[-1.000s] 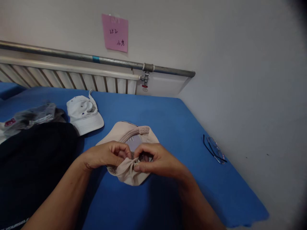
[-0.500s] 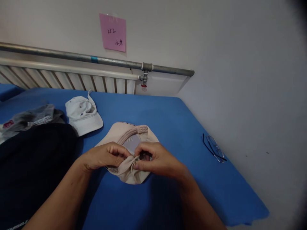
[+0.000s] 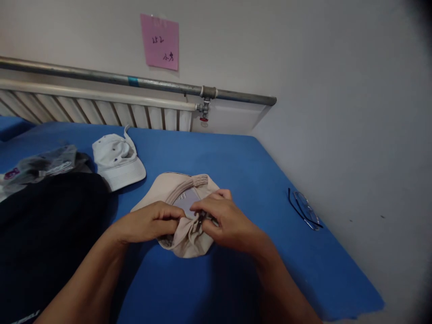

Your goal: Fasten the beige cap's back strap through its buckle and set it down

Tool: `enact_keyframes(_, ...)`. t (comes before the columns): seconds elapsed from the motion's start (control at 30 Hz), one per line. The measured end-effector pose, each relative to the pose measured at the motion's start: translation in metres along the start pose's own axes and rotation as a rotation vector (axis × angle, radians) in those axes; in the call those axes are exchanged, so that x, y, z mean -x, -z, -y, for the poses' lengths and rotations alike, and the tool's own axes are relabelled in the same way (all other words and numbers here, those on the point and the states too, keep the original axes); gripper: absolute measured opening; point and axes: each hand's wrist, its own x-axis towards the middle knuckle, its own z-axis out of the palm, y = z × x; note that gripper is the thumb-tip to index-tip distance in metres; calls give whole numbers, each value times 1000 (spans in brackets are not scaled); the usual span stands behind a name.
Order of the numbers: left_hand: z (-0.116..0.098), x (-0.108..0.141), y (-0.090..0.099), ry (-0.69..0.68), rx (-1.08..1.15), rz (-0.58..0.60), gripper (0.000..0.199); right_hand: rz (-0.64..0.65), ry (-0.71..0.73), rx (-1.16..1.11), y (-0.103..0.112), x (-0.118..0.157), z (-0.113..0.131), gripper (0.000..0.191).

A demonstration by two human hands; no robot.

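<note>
A beige cap [image 3: 194, 247] lies with its inside facing up on the blue table, its brim pointing to the far left. The inner band and a pale lining show in the opening. My left hand [image 3: 153, 221] pinches the cap's near edge, thumb and fingers closed on the strap fabric. From the other side my right hand [image 3: 224, 220] grips the bunched strap, its fingers curled around the cloth. Where the two hands meet, the fabric is twisted, and the fastening there is partly hidden by my fingers.
A white cap [image 3: 118, 157] rests at the back left. Beside it are a clear plastic bag [image 3: 50, 164] and a large black cloth item [image 3: 50, 225]. Glasses [image 3: 305, 209] lie near the right edge of the blue table [image 3: 229, 155]. A radiator [image 3: 128, 112] and pipe run behind.
My right hand has shifted slightly up and right on the strap, its fingers now more over the cloth. My left hand keeps its hold on the cap.
</note>
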Motion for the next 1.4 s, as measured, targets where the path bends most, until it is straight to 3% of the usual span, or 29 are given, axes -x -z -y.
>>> enact_keyframes(0.23,1,3,1,27,-10,-105,16,-85,6,63,-3,-3,-7,16)
enact_keyframes(0.4,-1,2,1,54,95,-258,16,-185,-56,71,-2,-5,-10,13)
enact_keyframes(0.53,-6,6,-2,24,226,-203,16,-214,-27,-21,-1,-6,-11,14)
enact_keyframes(0.73,-10,13,-9,-109,270,-58,47,-370,96,-101,7,-2,-7,15)
enact_keyframes(0.9,-6,12,-11,-77,65,-257,71,-468,126,-108,11,1,-6,15)
enact_keyframes(1.0,-8,13,-10,-93,-143,-371,54,-524,131,-102,12,1,-6,13)
enact_keyframes(1.13,-16,14,-9,-223,-304,-461,29,-579,127,-168,12,2,-6,12)
enact_keyframes(1.27,-20,15,-8,-263,-314,-418,25,-536,96,-385,12,2,-8,12)
enact_keyframes(1.4,-15,22,-7,-264,-126,-345,24,-402,40,-760,11,4,-15,9)
